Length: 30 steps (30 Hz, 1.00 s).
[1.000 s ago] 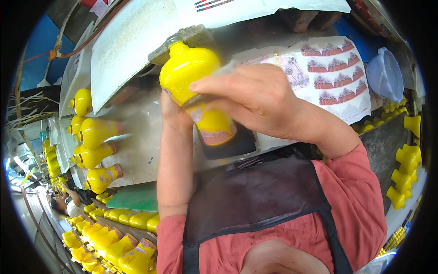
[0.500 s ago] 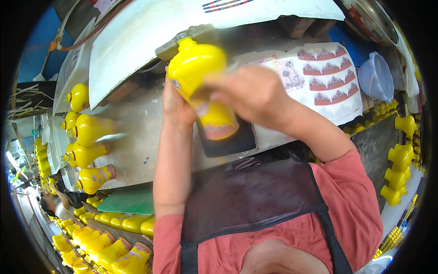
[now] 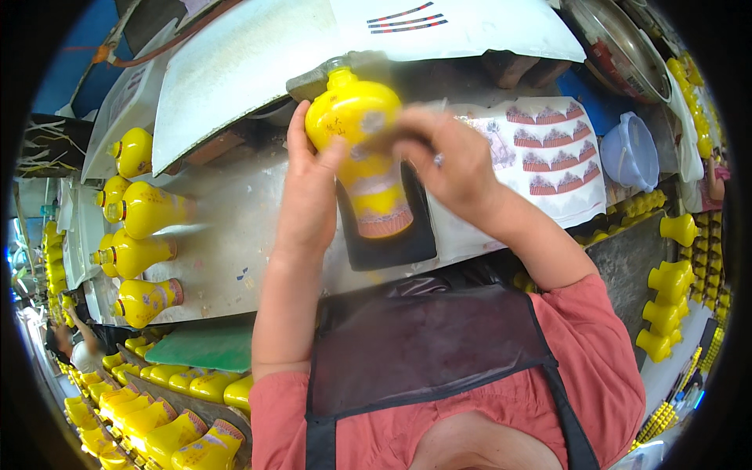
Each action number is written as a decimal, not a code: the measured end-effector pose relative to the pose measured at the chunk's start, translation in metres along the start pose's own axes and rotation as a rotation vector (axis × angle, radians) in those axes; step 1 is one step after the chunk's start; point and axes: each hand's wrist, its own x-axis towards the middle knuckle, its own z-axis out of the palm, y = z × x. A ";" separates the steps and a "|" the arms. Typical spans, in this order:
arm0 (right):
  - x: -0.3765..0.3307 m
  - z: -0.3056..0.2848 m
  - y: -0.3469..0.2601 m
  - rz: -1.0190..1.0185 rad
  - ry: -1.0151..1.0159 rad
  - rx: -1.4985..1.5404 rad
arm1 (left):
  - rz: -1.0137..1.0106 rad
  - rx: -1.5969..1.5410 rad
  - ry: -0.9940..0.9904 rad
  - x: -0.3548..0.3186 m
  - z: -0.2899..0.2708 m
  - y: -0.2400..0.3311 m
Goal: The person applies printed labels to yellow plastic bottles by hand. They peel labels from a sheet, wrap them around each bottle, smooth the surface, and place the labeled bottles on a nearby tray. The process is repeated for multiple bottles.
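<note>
A glossy yellow vase (image 3: 356, 106) with purple-grey decoration and a pinkish patterned band at its base lies on a black pad (image 3: 368, 257), its neck pointing away from me. The neck end rests at a grey block (image 3: 309, 84). My left hand (image 3: 309, 184) grips the vase's left side, thumb on top and fingers around the far side. Over the vase's right side, my right hand (image 3: 458, 160) has its fingers closed on a dark, flat-looking thing that motion blurs. The vase surface beneath that thing is partly hidden.
Several yellow vases (image 3: 153, 210) lie at the table's left. Printed decal sheets (image 3: 560, 153) are to the right, beside a pale blue bucket (image 3: 629, 153). A white board (image 3: 243, 74) spans the back. More vases (image 3: 207, 446) fill racks at lower left; a person (image 3: 84, 352) is beyond them.
The vase has turned, bringing dark marks and a round motif into view. My right hand has moved a little right. My left thumb now shows on top of the vase.
</note>
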 end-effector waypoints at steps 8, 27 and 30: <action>0.060 -0.007 0.000 -0.039 -0.169 -0.098 | 0.179 0.405 0.059 0.005 -0.008 -0.029; 0.114 0.011 0.028 -0.037 -0.389 -0.153 | 0.254 0.278 0.255 0.033 0.004 -0.022; 0.094 0.002 0.026 -0.176 -0.237 -0.211 | 0.243 0.187 0.227 0.036 0.001 -0.022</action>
